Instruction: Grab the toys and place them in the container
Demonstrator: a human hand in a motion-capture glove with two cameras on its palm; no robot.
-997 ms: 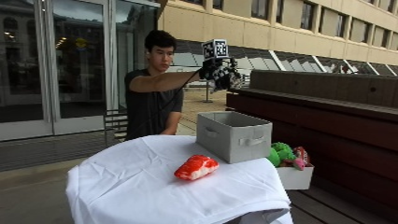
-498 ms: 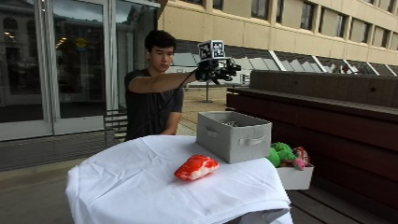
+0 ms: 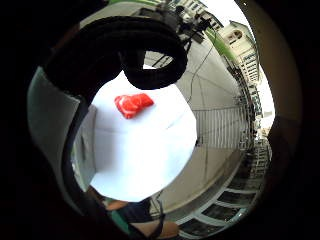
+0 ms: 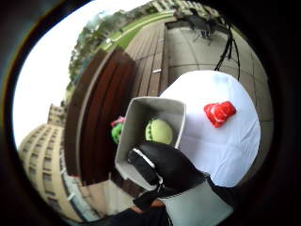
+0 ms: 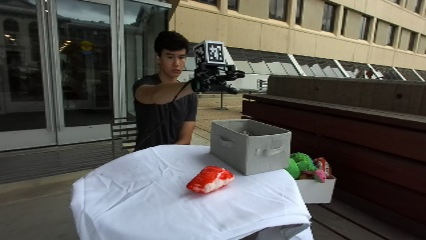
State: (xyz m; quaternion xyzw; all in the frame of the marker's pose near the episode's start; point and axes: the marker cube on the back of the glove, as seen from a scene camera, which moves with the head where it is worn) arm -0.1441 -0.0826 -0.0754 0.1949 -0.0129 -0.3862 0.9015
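A red and white plush toy (image 5: 210,180) lies on the white-clothed round table (image 5: 140,195), in front of a grey fabric container (image 5: 249,146). The thumb side palm view looks down into the container (image 4: 151,104), where a yellow-green ball (image 4: 159,131) sits; the red toy (image 4: 219,113) lies on the cloth beside it. My gloved right hand (image 5: 214,79) is raised at head height, above and behind the container, with fingers spread and nothing in them. The red toy (image 3: 132,104) also shows far below the palm.
A small white box (image 5: 316,191) holding green and pink plush toys (image 5: 305,164) stands off the table's right side, next to the container. A dark wooden bench wall (image 5: 346,125) runs behind it. Glass doors are at the left.
My raised hand has drifted back toward the person. The red toy and the container have not moved.
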